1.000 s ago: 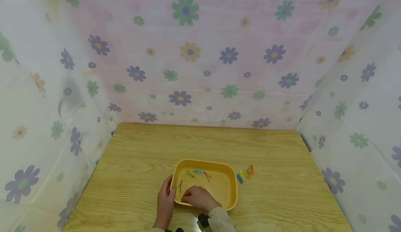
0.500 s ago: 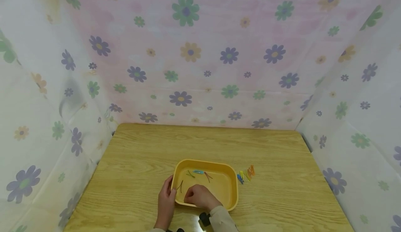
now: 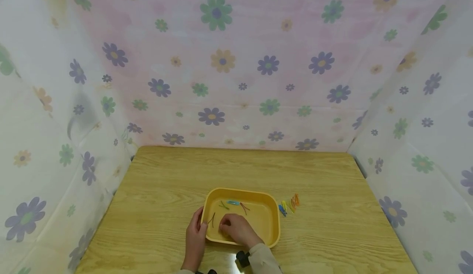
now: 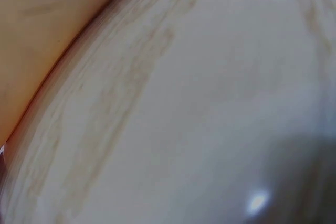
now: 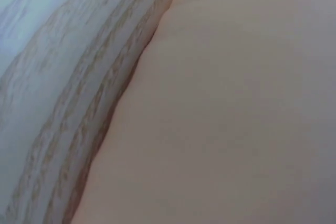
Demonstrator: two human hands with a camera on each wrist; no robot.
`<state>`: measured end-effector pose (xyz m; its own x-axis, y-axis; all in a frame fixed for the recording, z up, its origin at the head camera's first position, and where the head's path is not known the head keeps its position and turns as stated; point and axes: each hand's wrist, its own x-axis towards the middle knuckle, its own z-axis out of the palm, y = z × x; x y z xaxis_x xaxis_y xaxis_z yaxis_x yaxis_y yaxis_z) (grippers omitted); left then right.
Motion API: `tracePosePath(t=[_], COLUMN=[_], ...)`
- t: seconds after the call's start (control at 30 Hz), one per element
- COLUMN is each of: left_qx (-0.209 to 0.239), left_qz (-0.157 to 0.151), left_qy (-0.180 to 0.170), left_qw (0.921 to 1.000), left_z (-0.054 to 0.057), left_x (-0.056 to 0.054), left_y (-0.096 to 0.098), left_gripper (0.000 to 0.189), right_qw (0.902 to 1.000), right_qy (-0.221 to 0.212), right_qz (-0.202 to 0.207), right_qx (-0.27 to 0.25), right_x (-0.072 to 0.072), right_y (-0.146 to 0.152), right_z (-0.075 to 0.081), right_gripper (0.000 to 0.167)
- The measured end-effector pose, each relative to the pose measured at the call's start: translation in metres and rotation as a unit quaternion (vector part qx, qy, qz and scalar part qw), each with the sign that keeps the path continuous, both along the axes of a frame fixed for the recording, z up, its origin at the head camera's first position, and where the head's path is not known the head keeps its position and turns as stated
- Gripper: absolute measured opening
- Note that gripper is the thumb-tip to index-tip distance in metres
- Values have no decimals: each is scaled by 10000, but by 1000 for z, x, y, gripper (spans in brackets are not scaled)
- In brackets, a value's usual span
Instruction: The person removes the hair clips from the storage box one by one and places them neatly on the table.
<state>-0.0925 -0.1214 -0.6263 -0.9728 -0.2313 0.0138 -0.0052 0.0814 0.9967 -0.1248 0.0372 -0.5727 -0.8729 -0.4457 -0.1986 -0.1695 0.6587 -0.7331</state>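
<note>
A yellow plastic tray (image 3: 262, 220) stands on the table. My left hand (image 3: 196, 229) grips its left wall, thumb at the rim and fingers along the outside. Over the tray's near part my right hand (image 3: 238, 229) reaches in with fingers bent together; I cannot tell whether a small thing is between the fingertips. On the tray floor lie a dark V-shaped hairpin (image 3: 212, 219), a green hairpin (image 3: 224, 205), a light blue hair clip (image 3: 233, 203) and a reddish-brown hairpin (image 3: 244, 208). The wrist views show mostly skin and tabletop, not the fingers.
Right of the tray, small clips lie on the wooden table (image 3: 332, 208): a blue clip (image 3: 282, 210), a yellow clip (image 3: 284, 206) and orange clips (image 3: 295, 201). A flower-print sheet (image 3: 240, 60) encloses the back and sides.
My right hand has shifted slightly right and away from the tray's near left corner, toward its middle. The left hand keeps its hold, and the pins and clips in view lie as before.
</note>
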Motion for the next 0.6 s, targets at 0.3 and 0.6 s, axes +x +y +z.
tracePosePath(t=[0.3, 0.6], left_qx=[-30, -55], left_qz=[33, 12], left_qy=[-62, 83], left_qw=[10000, 9999], left_z=[-1, -2], left_x=[0, 1], left_y=[0, -2], left_gripper=[44, 41], right_qw=[9983, 9954], right_qy=[34, 63], right_qz=[-250, -559], right_qx=[-516, -778], right_x=[0, 1], right_y=[5, 14], right_z=[-1, 4], right_gripper=[9, 20])
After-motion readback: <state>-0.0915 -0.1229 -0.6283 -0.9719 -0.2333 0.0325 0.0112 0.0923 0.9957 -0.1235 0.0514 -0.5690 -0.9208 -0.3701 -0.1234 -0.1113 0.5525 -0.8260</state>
